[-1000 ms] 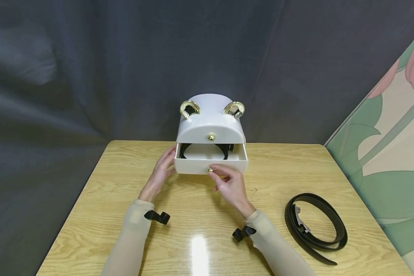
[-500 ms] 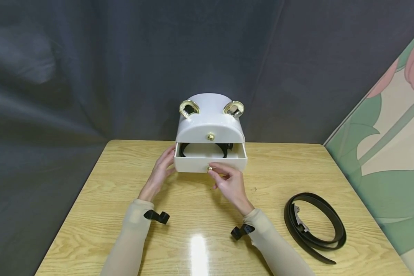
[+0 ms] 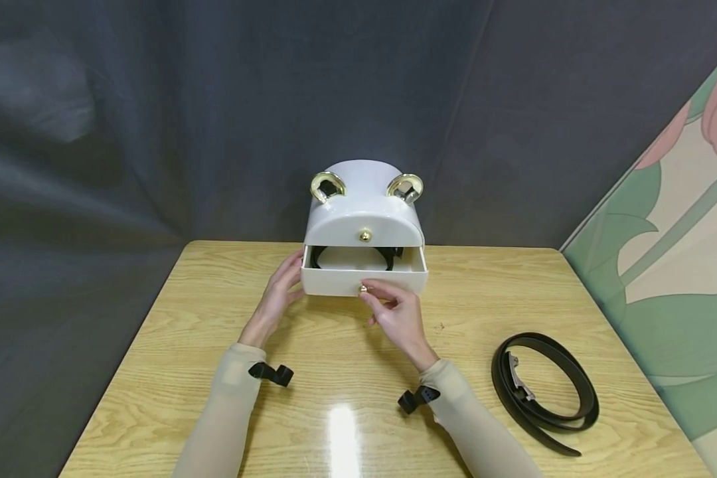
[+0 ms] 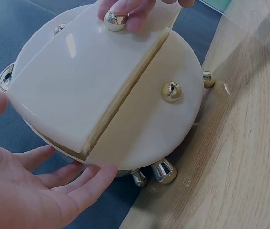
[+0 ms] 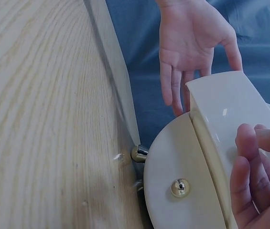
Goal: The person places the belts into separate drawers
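The drawer (image 3: 331, 283) is white, its knob (image 3: 363, 289) gold, the belt (image 3: 587, 392) black, the table (image 3: 340, 358) wood-grained.

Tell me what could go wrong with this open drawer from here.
The left hand is close beside the drawer, so it might get pinched if the drawer slides in. The black band inside could catch on the box. The right hand pinches only the gold knob, so its grip might slip.

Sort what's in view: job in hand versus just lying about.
In the job, it seems:
box
drawer, part open, black band inside
knob, pinched by the right hand
left hand, at the box's side

Lying about, apparently:
belt, coiled on the table, untouched
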Tool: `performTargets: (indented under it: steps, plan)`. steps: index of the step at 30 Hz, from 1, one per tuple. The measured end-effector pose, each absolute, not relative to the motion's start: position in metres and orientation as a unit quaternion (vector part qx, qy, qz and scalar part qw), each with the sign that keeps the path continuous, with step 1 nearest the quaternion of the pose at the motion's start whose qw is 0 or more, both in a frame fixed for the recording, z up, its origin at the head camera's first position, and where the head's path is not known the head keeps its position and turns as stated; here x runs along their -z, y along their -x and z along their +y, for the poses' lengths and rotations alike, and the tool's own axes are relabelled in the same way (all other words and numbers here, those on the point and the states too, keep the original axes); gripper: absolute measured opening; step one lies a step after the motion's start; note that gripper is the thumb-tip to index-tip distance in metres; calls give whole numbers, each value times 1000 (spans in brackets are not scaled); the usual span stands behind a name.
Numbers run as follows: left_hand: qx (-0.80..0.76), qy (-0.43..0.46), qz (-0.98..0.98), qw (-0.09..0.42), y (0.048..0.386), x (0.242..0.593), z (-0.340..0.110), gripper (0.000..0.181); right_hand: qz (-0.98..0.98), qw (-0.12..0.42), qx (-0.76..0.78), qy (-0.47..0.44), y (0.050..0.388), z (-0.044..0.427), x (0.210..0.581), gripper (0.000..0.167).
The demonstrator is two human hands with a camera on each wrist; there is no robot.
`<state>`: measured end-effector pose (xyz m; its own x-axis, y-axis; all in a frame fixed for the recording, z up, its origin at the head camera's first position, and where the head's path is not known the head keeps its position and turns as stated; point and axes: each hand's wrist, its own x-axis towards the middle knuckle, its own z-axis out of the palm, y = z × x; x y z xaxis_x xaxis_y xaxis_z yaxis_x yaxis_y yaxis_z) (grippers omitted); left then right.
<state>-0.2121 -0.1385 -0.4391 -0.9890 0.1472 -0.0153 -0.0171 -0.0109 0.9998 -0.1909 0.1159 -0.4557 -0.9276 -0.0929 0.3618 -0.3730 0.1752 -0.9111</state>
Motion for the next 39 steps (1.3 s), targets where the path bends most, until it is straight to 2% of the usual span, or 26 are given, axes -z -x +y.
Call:
performTargets:
  steps: [39]
  plan:
    - [-718, -35, 692, 59, 213, 437, -137, 66, -734, 124, -655, -129, 203, 106, 454, 28]
